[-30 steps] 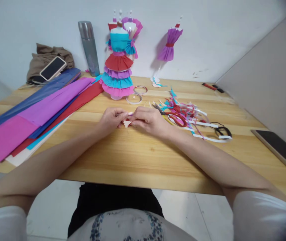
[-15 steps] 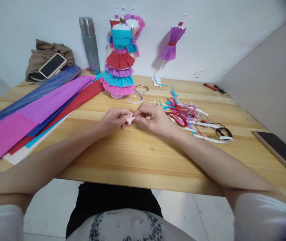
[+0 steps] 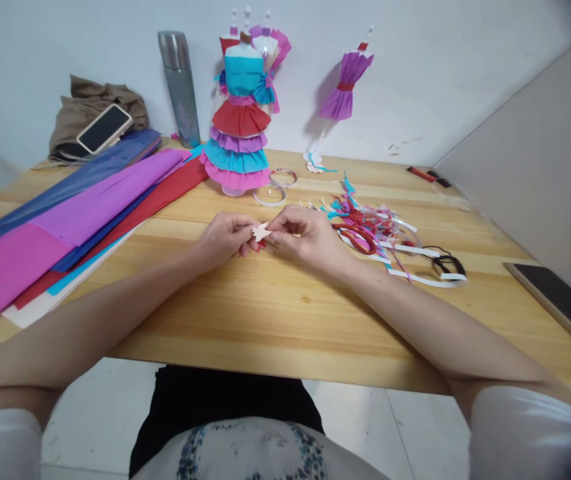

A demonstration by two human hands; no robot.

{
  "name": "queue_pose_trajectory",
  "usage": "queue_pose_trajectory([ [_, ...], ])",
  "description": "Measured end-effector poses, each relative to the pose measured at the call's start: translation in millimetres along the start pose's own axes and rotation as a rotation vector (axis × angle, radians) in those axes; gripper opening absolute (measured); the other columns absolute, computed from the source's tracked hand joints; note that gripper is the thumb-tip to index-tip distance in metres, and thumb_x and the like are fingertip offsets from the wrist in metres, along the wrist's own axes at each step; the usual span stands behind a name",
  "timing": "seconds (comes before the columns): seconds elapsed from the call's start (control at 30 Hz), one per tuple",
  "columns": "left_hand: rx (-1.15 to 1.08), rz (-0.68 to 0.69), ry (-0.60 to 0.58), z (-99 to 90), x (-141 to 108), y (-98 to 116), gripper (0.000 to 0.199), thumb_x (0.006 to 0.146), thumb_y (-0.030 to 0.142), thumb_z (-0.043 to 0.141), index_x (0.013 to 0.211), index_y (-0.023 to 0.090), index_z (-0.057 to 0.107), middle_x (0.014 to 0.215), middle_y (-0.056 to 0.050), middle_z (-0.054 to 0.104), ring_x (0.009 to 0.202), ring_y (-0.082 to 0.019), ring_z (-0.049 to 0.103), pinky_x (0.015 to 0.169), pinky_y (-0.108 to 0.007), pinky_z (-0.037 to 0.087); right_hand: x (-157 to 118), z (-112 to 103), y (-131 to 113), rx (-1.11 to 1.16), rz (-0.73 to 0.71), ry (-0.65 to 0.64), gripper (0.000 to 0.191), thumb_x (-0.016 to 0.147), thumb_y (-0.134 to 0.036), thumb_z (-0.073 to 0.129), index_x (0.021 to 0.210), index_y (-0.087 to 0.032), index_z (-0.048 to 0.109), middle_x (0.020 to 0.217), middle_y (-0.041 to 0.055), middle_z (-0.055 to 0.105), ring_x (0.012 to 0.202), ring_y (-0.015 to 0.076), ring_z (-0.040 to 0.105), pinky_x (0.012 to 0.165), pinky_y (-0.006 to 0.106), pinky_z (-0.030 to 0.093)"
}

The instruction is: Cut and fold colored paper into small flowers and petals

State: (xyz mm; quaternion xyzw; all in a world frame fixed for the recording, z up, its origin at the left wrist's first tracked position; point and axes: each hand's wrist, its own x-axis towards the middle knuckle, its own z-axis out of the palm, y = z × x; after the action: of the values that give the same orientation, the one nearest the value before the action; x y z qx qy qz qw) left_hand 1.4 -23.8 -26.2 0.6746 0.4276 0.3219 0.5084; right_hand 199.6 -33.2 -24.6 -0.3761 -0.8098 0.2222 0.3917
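A small pale pink piece of crepe paper is pinched between both hands above the middle of the table. My left hand grips its left side between thumb and fingers. From the right, my right hand pinches the other side, its fingertips close to the left ones. Something small and red shows just under the paper at the fingertips; I cannot make out what it is. Beyond the hands stands a small dress form in a tiered blue, red, purple and pink paper dress.
Folded crepe paper sheets lie at left. Red-handled scissors rest by paper scraps and white strips. Tape rolls sit near the dress form. A bottle, a purple-dressed form and a dark phone-like slab stand or lie around.
The pale paper between my fingertips has turned a little and shows a more jagged, pointed outline. Both hands stay in nearly the same place.
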Motion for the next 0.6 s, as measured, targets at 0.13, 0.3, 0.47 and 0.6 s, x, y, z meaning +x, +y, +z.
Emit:
queue_pose_trajectory([
  [0.13,0.064,0.044,0.026,1.3,0.4,-1.6,0.024,0.086,0.028,0.054,0.071,0.014,0.067,0.051,0.003,0.058,0.042,-0.006,0.046,0.044,-0.017,0.037,-1.6,-0.3,-0.9,-0.053,-0.124,-0.008,0.007,0.085,-0.018,0.066,0.079,-0.019,0.070,0.090,0.0072,0.068,0.075,0.0172,0.060,0.068,0.032,0.047],
  [0.3,0.186,0.120,0.024,1.4,-0.4,-4.0,0.024,0.086,0.028,0.053,0.077,0.014,0.070,0.052,0.003,0.057,0.046,-0.008,0.050,0.049,-0.019,0.039,-2.4,2.7,3.1,-0.081,-0.157,-0.069,0.009,0.085,-0.016,0.065,0.077,-0.019,0.068,0.106,0.0097,0.069,0.079,0.0163,0.062,0.066,0.030,0.048],
  [0.47,0.211,0.224,0.006,0.7,-2.3,-4.1,0.027,0.087,0.034,0.054,0.075,0.015,0.070,0.054,0.002,0.058,0.049,-0.009,0.051,0.051,-0.020,0.040,-0.9,3.9,7.0,-0.101,-0.146,-0.021,0.011,0.085,-0.015,0.065,0.077,-0.021,0.069,0.086,0.0054,0.069,0.077,0.0169,0.063,0.068,0.031,0.049],
  [0.6,0.090,0.155,0.007,-0.8,-2.3,-4.1,0.031,0.090,0.034,0.051,0.080,0.013,0.070,0.054,0.000,0.060,0.047,-0.009,0.052,0.047,-0.020,0.040,-0.8,2.3,7.3,-0.113,-0.176,0.025,0.011,0.084,-0.013,0.064,0.077,-0.020,0.069,0.085,0.0059,0.070,0.076,0.0169,0.063,0.065,0.030,0.048],
])
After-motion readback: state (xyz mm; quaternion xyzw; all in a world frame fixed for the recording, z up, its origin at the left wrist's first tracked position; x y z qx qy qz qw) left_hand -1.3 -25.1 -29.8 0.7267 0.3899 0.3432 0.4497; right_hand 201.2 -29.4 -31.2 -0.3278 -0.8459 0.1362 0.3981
